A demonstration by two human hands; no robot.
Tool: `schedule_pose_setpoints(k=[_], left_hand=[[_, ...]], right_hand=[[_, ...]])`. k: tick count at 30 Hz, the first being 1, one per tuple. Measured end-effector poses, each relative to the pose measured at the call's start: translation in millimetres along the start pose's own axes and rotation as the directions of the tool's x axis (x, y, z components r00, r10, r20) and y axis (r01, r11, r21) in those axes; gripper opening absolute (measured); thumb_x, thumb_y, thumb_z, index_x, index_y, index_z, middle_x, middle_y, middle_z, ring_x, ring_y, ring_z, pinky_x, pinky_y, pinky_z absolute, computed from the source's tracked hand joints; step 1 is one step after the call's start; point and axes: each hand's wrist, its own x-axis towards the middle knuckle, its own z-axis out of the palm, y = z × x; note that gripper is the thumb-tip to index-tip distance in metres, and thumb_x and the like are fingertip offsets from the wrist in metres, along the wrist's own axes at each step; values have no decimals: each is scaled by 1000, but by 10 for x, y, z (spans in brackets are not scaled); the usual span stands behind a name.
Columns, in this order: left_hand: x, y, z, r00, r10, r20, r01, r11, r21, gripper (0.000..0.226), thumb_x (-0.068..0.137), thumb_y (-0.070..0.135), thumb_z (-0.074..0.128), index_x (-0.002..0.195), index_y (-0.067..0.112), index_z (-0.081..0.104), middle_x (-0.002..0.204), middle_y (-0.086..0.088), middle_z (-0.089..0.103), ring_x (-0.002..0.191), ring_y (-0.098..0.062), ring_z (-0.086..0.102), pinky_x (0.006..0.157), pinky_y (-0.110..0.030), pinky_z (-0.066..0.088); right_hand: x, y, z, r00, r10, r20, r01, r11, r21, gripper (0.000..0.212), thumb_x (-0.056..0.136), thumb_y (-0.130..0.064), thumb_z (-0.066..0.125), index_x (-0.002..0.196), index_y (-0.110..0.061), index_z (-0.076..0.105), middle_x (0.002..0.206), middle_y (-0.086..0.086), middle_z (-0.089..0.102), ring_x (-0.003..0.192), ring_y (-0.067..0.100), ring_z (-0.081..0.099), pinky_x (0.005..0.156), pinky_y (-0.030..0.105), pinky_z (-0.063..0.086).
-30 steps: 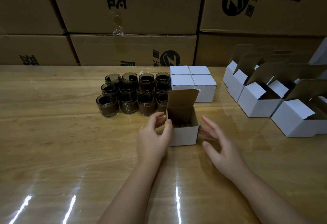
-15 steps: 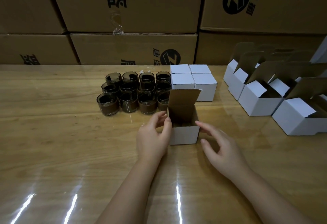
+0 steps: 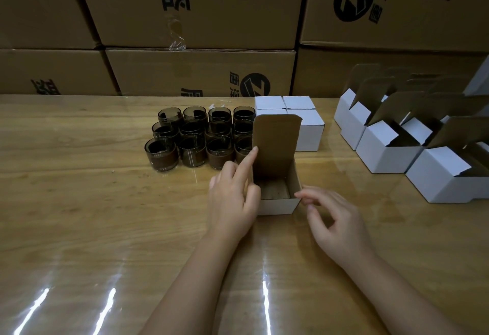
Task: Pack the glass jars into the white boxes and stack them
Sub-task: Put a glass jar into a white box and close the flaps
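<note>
White cardboard box (image 3: 277, 206) — square, lid upright — near glass jars (image 3: 160, 153).

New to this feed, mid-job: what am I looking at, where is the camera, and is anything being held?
There is no machine here: a person works with two bare hands, and the one picture comes from a camera worn on the head, looking forward and down. On the wooden table stand a cluster of dark glass jars, four closed white boxes, and open white boxes on the right, with brown cartons behind. Nearest sits one open box, no jar showing inside. The left hand touches its raised lid with a forefinger; the right hand hovers at its right corner. Neither holds a jar.
</note>
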Motion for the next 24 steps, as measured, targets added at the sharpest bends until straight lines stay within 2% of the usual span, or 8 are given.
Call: schedule_pose_setpoints(k=[5,8,11,14,17,21,24], left_hand=[[-5,-9,-7,1000,-2,16,2,999,-34,65,79,28,31,143,34,37,92,1,49,91,-15,52,83,-18,27],[-3,-12,-5,1000,14,24,-13,998,-54,61,82,33,29,143,32,36,93,1,48,91,-14,51,83,-22,27],[-6,7,6,1000,21,9,-20,999,-44,58,89,46,28,143,26,39,93,1,46,88,-12,47,82,-24,28],[-4,22,13,1000,28,-1,-28,999,-36,62,90,51,29,143,20,41,93,0,46,87,-13,47,83,-30,34],[-3,25,2,1000,30,-11,-30,999,-33,63,89,51,31,141,17,45,95,-1,47,89,-15,50,84,-34,38],[-13,20,-8,999,44,-17,-45,998,-37,63,87,53,35,137,17,49,95,-1,47,89,-17,52,84,-33,37],[-12,4,-16,998,45,-54,-50,995,-86,56,88,51,35,132,20,54,93,4,47,87,-10,50,83,-30,35]], right_hand=[[13,3,2,1000,-23,-2,23,999,-26,25,82,-6,53,95,-13,73,99,-12,63,91,8,62,81,17,48],[8,-1,-4,999,-38,-1,38,998,-41,30,83,-17,45,92,-13,73,101,-7,65,95,13,63,80,25,50],[13,-1,-3,999,-39,1,39,996,-78,30,83,-19,44,90,-12,73,101,0,68,91,18,65,72,32,53],[18,-6,-3,999,-44,4,44,995,-90,30,83,-18,44,87,-11,73,99,3,68,88,20,64,68,34,53],[24,-27,-3,998,-56,-3,56,993,-104,30,82,-17,44,84,-10,73,96,4,67,90,16,62,69,30,50],[28,-41,5,997,-73,-2,72,987,-142,28,81,-14,44,78,-8,71,90,6,65,85,9,55,63,20,39],[11,-39,-1,998,-67,6,67,984,-167,28,82,-15,44,75,-8,70,89,7,63,76,10,55,60,12,31]])
